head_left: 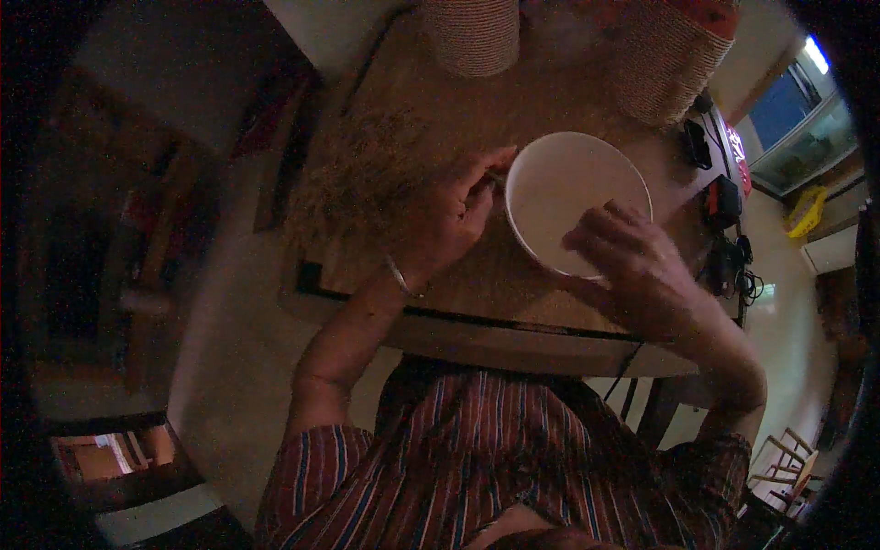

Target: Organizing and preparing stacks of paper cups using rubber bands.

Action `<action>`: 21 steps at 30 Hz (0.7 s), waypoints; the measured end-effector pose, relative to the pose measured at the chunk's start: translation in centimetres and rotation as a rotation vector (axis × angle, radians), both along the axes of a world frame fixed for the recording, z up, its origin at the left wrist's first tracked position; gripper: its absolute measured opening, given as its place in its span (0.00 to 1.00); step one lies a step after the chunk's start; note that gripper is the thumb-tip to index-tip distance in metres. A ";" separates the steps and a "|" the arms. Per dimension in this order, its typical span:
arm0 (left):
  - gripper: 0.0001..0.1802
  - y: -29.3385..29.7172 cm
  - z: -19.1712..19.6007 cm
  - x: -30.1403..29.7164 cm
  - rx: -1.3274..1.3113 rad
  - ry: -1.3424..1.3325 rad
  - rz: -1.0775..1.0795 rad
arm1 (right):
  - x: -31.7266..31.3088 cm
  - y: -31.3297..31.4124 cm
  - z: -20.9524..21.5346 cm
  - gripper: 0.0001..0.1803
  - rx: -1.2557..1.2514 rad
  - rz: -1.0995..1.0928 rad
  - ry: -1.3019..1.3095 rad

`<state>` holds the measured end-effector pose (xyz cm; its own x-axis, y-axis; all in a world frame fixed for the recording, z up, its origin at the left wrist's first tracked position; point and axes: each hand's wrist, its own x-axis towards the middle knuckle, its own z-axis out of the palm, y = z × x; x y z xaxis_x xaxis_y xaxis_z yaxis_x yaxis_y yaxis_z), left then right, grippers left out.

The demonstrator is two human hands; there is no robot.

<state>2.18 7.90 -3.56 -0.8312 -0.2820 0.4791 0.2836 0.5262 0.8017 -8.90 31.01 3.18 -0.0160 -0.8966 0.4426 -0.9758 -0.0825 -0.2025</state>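
Observation:
A round white bowl [550, 156] stands near the front of the wooden table, between my two hands. My left hand [458, 211], with a bangle at the wrist, is at the bowl's left side. Its thumb and fingers are pinched together around something small and dark that I cannot make out. My right hand [637, 252] reaches over the bowl's near right rim, its curled fingers inside the opening. Whatever those fingers hold is hidden. Left of my left hand lies a loose heap of thin, dry, brownish plant stems [357, 174]. The light is dim.
Two ribbed, cord-like containers, one at the back middle [472, 37] and one at the back right [674, 64], stand on the table [458, 289]. Dark devices and cables [724, 202] lie along its right edge. A wooden chair [788, 463] is at the lower right.

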 end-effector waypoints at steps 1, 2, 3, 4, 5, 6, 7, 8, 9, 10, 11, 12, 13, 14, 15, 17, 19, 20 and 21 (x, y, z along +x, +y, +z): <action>0.19 -0.2 -0.1 0.3 -0.002 -0.005 0.011 | 0.6 -0.4 -0.7 0.11 -0.014 -0.001 -0.071; 0.18 -0.5 -0.1 0.7 0.041 -0.043 0.061 | 0.5 -0.5 -1.0 0.11 -0.016 0.012 -0.076; 0.18 -0.8 -0.1 1.2 0.083 -0.080 0.113 | 0.1 -0.5 -1.2 0.10 0.106 0.000 -0.061; 0.18 -1.6 -0.3 2.1 0.083 -0.085 0.137 | -0.1 -0.6 -1.5 0.09 0.229 -0.004 -0.045; 0.17 -2.8 -0.5 3.1 0.138 -0.069 0.213 | -0.2 -0.5 -1.6 0.09 0.229 0.021 -0.048; 0.16 -4.0 -0.5 4.1 0.193 -0.051 0.290 | -0.3 -0.3 -1.5 0.07 0.244 0.013 -0.040; 0.16 -5.1 -0.4 5.3 0.193 -0.056 0.321 | -0.3 -0.3 -1.5 0.07 0.260 0.012 -0.032; 0.15 -6.3 0.0 6.4 0.126 -0.046 0.381 | -0.2 -0.2 -1.3 0.07 0.260 0.035 -0.035; 0.14 -7.4 0.3 7.7 0.058 -0.038 0.438 | 0.0 -0.2 -1.2 0.06 0.240 -0.009 -0.034; 0.14 -8.5 -0.1 9.1 0.060 -0.040 0.451 | 0.1 0.0 -1.2 0.05 0.222 -0.063 -0.030; 0.12 -9.6 -0.7 10.5 -0.111 -0.115 0.523 | 0.1 0.0 -1.4 0.05 0.224 -0.049 -0.029; 0.10 -10.4 -1.4 11.5 -0.282 -0.192 0.591 | 0.0 0.0 -1.6 0.05 0.224 -0.077 -0.044; 0.10 -9.9 -1.0 11.5 -0.274 -0.194 0.590 | -0.1 0.0 -1.8 0.06 0.230 -0.117 -0.059; 0.08 -8.7 0.3 12.0 -0.228 -0.382 0.611 | 0.0 -0.4 -1.9 0.06 0.235 -0.106 -0.061; 0.06 -8.0 0.8 12.2 -0.178 -0.570 0.626 | 0.0 -0.8 -1.7 0.07 0.168 -0.113 -0.039; 0.06 -8.2 -0.5 13.2 -0.478 -0.583 0.646 | 1.5 -2.1 -0.4 0.08 0.106 -0.104 -0.022; 0.06 -8.5 -1.3 14.3 -0.781 -0.585 0.643 | 3.4 -2.7 1.1 0.14 -0.041 -0.052 0.083; 0.07 -8.4 -1.6 14.6 -0.635 -0.511 0.605 | 3.5 -2.4 0.7 0.14 -0.038 -0.047 0.086; 0.09 -8.3 -1.9 14.8 -0.491 -0.436 0.567 | 3.4 -1.9 -0.4 0.17 -0.024 0.112 0.035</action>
